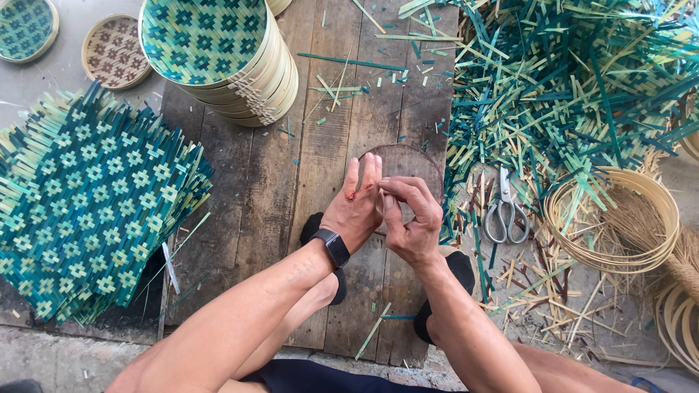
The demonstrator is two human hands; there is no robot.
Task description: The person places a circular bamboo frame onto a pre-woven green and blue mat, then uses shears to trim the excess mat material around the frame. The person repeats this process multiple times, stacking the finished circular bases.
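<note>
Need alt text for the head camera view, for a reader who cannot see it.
Seen from above, a person's left hand, wearing a dark wristwatch, and right hand meet, fingers pinched together, over a worn wooden board. Woven green mats lie to the left, stacked woven baskets above, and scissors, loose strips and bamboo hoops to the right.

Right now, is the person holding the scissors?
No, the scissors lie untouched among the strips on the floor, to the right of both hands, the left hand and the right hand, which meet over the wooden board.
</note>
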